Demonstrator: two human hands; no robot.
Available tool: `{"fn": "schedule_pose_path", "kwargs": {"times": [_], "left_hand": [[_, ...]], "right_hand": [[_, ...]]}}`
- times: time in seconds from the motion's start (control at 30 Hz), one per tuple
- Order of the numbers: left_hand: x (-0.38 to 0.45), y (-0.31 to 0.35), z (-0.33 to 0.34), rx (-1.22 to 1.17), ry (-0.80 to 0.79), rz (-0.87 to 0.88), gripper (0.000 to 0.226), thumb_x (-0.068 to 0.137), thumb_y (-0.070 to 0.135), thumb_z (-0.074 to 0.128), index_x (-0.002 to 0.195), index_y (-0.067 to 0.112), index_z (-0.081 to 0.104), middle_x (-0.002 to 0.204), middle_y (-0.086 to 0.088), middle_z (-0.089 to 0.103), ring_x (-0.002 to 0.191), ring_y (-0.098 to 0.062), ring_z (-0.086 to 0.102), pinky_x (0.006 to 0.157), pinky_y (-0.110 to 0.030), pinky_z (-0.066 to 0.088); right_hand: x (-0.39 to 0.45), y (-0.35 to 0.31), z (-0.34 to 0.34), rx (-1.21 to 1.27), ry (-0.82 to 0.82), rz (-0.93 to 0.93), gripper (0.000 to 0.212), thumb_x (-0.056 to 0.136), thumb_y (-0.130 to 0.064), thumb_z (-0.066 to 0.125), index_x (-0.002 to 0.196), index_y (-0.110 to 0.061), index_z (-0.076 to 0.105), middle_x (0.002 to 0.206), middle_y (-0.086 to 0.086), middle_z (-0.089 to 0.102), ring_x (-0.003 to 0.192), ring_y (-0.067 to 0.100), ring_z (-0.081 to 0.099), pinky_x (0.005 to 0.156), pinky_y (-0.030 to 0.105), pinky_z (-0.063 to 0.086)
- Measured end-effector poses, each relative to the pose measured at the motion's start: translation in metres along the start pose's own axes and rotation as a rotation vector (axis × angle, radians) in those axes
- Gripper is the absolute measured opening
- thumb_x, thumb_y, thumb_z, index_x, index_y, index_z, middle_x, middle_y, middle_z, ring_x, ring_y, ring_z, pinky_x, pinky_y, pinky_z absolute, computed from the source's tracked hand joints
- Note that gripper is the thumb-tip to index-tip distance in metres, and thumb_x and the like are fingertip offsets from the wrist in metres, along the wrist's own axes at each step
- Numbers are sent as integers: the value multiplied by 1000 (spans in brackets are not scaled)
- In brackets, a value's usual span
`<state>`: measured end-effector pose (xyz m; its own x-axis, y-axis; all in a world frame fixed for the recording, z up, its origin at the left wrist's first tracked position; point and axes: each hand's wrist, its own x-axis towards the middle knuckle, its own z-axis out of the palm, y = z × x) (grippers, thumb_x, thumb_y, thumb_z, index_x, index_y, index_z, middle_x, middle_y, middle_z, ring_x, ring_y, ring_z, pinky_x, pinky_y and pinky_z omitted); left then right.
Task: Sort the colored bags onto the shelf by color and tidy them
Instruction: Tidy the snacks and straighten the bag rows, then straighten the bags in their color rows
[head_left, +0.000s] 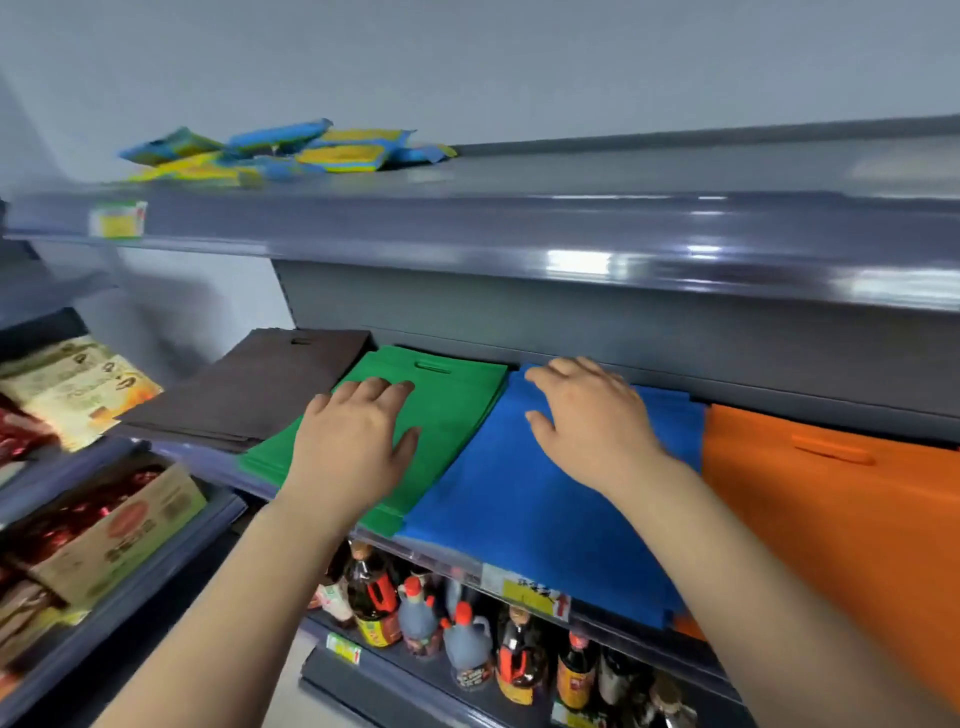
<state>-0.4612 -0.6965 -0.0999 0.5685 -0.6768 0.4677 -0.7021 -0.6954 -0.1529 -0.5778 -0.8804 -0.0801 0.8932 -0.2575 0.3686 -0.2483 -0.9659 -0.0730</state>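
Note:
Four flat stacks of cloth bags lie side by side on the grey middle shelf: dark brown bags at the left, then green bags, blue bags and orange bags at the right. My left hand rests flat on the green stack with its fingers straight. My right hand lies on the blue stack near its back edge, fingers spread and slightly bent. The blue and orange stacks overhang the shelf's front edge.
The top shelf juts out above the bags and carries blue-and-yellow packets at its left. Bottles stand on the shelf below. At the left, a neighbouring rack holds snack packets and a cardboard box.

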Motion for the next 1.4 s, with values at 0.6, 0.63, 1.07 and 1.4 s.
{"fn": "schedule_pose_path", "kwargs": {"times": [0.6,0.63,1.07,1.4], "left_hand": [[-132,-368,-58,326,-53,-586,54,94,41,45,143,23,34,141,2,45,128,-23,42,101,-38,33],[-140,-384,-61,345,-65,-615,54,94,42,45,144,24,33,142,2,44,129,-23,42,102,-39,32],[-186,-533,-62,436,-132,-904,51,98,41,39,145,26,27,145,5,38,133,-19,35,107,-35,25],[-190,-628,-48,468,-120,-1118,50,96,38,43,143,24,33,144,5,41,132,-20,37,106,-36,28]], "right_hand": [[175,-393,64,168,-42,-603,40,95,-31,44,134,-20,45,136,-1,46,127,22,37,103,38,29],[182,-410,68,182,-37,-622,41,95,-32,44,134,-21,45,137,-2,46,127,21,37,102,38,30],[267,-592,107,256,5,-890,41,95,-34,45,134,-21,45,137,-2,48,129,21,39,106,37,29],[352,-698,149,384,-54,-1055,45,97,-35,43,140,-21,39,142,-4,43,132,17,36,108,32,25]]}}
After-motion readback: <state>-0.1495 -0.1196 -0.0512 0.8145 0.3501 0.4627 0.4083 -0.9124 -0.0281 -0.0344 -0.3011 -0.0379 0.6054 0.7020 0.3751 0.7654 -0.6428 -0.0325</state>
